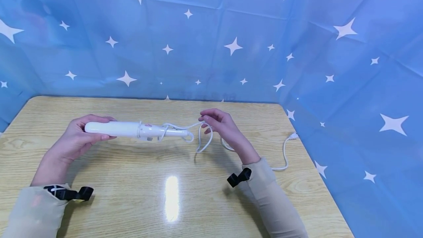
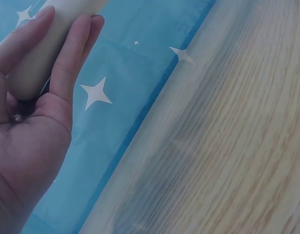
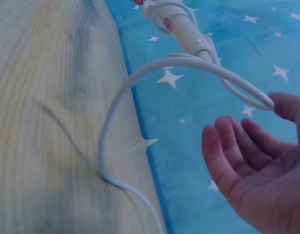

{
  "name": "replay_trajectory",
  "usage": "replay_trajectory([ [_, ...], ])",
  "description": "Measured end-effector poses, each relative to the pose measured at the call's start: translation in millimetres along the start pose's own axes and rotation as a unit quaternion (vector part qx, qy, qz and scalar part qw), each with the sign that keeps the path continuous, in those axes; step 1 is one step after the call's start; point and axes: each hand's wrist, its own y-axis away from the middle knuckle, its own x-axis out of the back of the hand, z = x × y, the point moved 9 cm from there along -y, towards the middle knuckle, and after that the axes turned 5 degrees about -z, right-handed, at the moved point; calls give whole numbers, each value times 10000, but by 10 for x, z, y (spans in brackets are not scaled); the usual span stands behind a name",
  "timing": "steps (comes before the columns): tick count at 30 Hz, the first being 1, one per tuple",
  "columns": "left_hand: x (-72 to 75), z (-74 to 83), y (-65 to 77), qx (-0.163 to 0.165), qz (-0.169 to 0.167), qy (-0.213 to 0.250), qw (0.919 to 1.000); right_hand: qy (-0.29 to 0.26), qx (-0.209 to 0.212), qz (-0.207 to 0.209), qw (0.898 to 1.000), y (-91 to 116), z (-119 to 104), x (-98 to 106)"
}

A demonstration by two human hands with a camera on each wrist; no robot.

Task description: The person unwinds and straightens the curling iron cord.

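**White curling wand held above wooden worktop, cord looping free**

A white curling wand (image 1: 132,129) is held level above the middle of the wooden worktop (image 1: 172,201). The left hand (image 1: 71,140) has its grip wrapped round the barrel end. The right hand (image 1: 221,126) pinches the white cord (image 1: 201,140) near the handle, its other fingers loosely spread. Part of the cord is wound round the handle; the rest loops down, passes behind the right wrist and trails to the plug (image 1: 293,135) at the worktop's right edge. Bare glossy wood lies in front of both hands. A blue star-printed cloth (image 1: 231,39) walls the back and right sides.
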Motion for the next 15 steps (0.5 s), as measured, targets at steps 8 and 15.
replay_trajectory([
  [8,-5,-30,-6,81,-38,-101,9999,1392,102,-427,9893,-60,-152,-174],
  [15,27,-48,3,117,125,-42,9998,1522,-179,-679,9859,-87,-53,-299],
])
